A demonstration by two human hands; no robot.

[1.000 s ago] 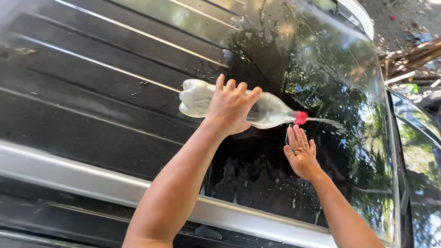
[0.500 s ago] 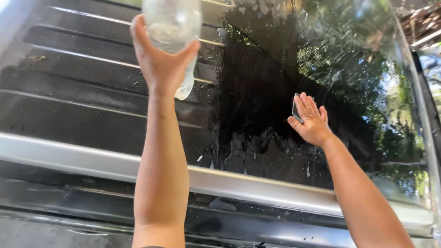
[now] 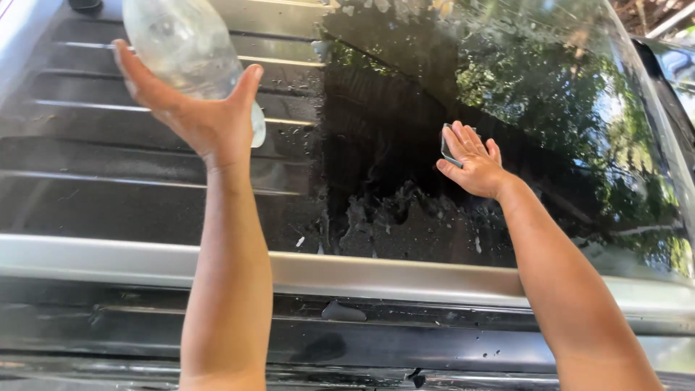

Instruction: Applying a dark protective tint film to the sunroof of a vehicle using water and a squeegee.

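My left hand point(image 3: 194, 116) holds a clear plastic bottle point(image 3: 184, 51) raised upright over the ribbed dark roof of a vehicle point(image 3: 108, 166). My right hand point(image 3: 474, 163) lies flat on the wet dark glass panel point(image 3: 521, 94), pressing a small thin grey pad point(image 3: 447, 145) against it; only the pad's edge shows past the fingers. Water and streaks of foam cover the glass below and left of that hand.
A silver rail point(image 3: 347, 271) runs across the roof edge nearest me, with a dark channel point(image 3: 340, 326) below it. Trees reflect in the glass. Another dark glass surface point(image 3: 677, 65) shows at the far right.
The bottle went from lying sideways and squirting water onto the glass to being lifted upright at the left. My right hand stayed flat on the glass.
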